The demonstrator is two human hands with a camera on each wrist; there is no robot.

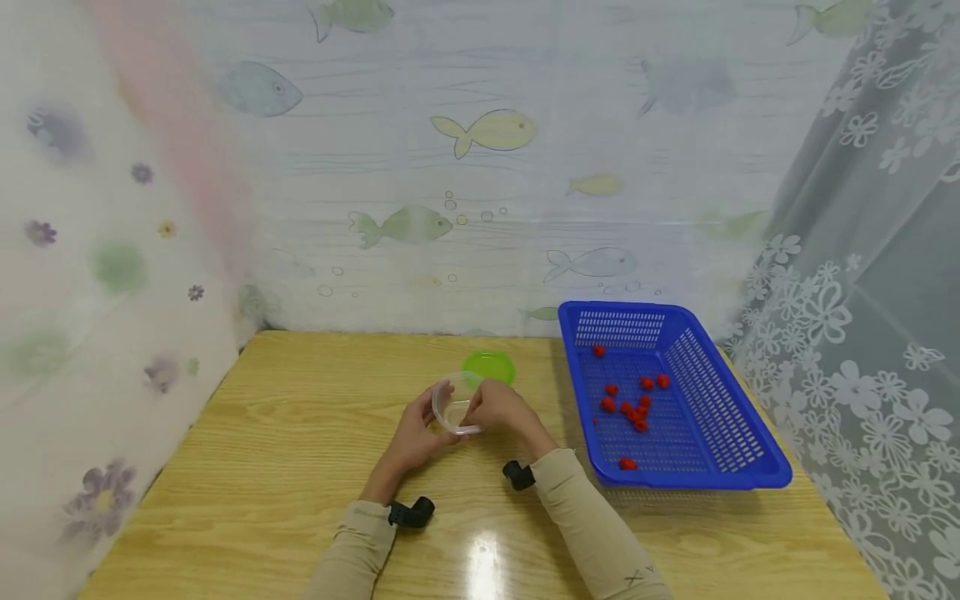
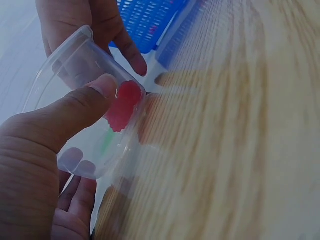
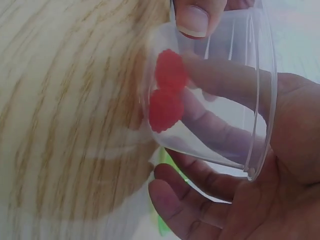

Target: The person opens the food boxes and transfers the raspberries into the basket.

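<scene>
A clear plastic tub (image 1: pixel 459 430) is tipped on the table, its mouth toward my right hand. My left hand (image 1: pixel 415 433) grips it from the left, with the thumb on the near wall and fingers round the other side. Two red raspberries (image 3: pixel 167 90) lie together against its bottom, seen through the wall. Reaching in over the rim, the thumb and a finger of my right hand (image 1: pixel 501 406) pinch at the raspberries. Its other fingers stay outside, below the tub in the right wrist view. A green lid (image 1: pixel 492 365) lies just behind the tub.
At the right stands a blue perforated basket (image 1: pixel 675 482) holding several loose red raspberries (image 1: pixel 636 410). Patterned cloth hangs along the back and left of the wooden table (image 1: pixel 285 467); a grey lace curtain (image 1: pixel 862 400) borders the right side.
</scene>
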